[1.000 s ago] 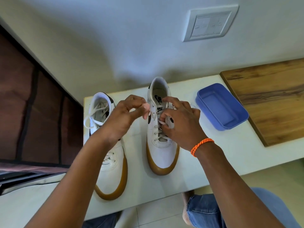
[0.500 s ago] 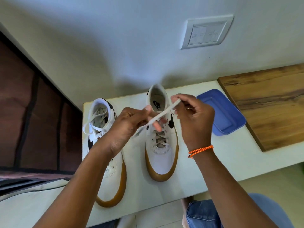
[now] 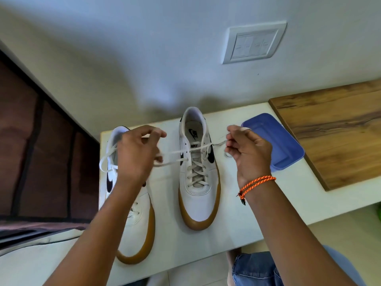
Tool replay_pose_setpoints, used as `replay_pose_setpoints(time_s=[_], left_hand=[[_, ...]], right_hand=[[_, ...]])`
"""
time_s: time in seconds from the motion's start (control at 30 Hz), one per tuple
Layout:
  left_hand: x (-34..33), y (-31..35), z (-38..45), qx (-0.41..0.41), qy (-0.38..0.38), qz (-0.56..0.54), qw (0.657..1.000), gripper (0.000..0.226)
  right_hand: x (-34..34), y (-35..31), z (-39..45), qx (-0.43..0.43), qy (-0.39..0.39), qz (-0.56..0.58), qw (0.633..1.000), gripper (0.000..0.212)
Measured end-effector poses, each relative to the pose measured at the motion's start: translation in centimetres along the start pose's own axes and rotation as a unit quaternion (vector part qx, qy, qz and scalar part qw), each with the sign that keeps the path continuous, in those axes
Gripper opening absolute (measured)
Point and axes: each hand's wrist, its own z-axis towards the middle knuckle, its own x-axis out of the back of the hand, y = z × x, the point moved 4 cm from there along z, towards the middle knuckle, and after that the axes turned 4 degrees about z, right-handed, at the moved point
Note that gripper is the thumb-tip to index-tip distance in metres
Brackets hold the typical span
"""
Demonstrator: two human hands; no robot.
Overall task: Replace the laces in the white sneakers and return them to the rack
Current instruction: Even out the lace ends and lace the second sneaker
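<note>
Two white sneakers with tan soles stand side by side on a white table (image 3: 247, 219), toes toward me. The right sneaker (image 3: 199, 195) is laced up to its top eyelets, and its white lace (image 3: 175, 152) runs out tight to both sides. My left hand (image 3: 138, 153) grips the left lace end, pulled out over the left sneaker (image 3: 134, 221). My right hand (image 3: 247, 153) pinches the right lace end beside the shoe's collar. My left arm hides much of the left sneaker; a loose lace loop shows at its heel.
A blue plastic lid (image 3: 282, 147) lies right of my right hand. A wooden board (image 3: 334, 131) covers the table's right end. A wall with a switch plate (image 3: 253, 43) rises behind. A dark brown rack (image 3: 41, 151) is at the left. My knee in jeans (image 3: 257, 269) is below.
My hands moved apart from over the right sneaker's tongue, drawing the lace ends out sideways until they pulled tight. The view tilted up slightly.
</note>
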Motion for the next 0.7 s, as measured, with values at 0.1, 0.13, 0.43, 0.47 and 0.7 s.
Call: replay_pose_setpoints(time_s=[0.1, 0.13, 0.43, 0.47, 0.7], left_hand=[[-1.4, 1.1, -0.8, -0.166, -0.029, 0.052, 0.984, 0.025], [-2.1, 1.5, -1.2, -0.185, -0.074, 0.007, 0.98, 0.026], [-4.6, 1.1, -1.3, -0.106, -0.148, -0.016, 0.983, 0.028], [-4.4, 0.9, -1.1, -0.111, -0.136, 0.003, 0.984, 0.027], [-5.2, 1.5, -1.6, -0.164, -0.172, 0.034, 0.971, 0.023]], right_hand=[[-2.4, 0.2, -1.2, -0.021, -0.153, -0.047, 0.987, 0.015], [-3.0, 0.3, -1.7, -0.016, -0.193, -0.069, 0.979, 0.016], [-2.2, -0.1, -1.1, 0.066, -0.155, -0.14, 0.976, 0.007], [-1.9, -0.3, -0.8, 0.067, -0.141, -0.128, 0.979, 0.008], [-2.6, -0.4, -1.0, 0.125, -0.218, -0.208, 0.945, 0.012]])
